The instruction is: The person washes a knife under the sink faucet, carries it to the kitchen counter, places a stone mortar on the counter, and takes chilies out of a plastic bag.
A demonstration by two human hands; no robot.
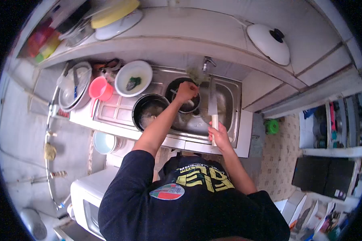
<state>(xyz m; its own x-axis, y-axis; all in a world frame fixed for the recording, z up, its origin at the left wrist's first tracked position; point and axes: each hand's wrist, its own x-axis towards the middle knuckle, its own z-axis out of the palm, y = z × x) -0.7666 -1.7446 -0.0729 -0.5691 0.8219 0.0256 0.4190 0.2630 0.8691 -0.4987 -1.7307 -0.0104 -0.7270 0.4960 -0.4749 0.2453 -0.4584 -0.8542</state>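
The right hand (219, 135) grasps the knife (213, 105) by its handle, blade over the sink (230, 94) near the counter's (245, 130) right end. The left hand (186, 92) reaches over a dark pot (195, 107); whether its fingers grip anything, I cannot tell. Work looks unfinished: the second pot (139, 108), near the front edge, holds something pale.

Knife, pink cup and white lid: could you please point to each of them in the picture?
Knife (213, 107), head view: on the blade, near the handle.
Pink cup (101, 89), head view: on its round body.
White lid (265, 43), head view: on its top.
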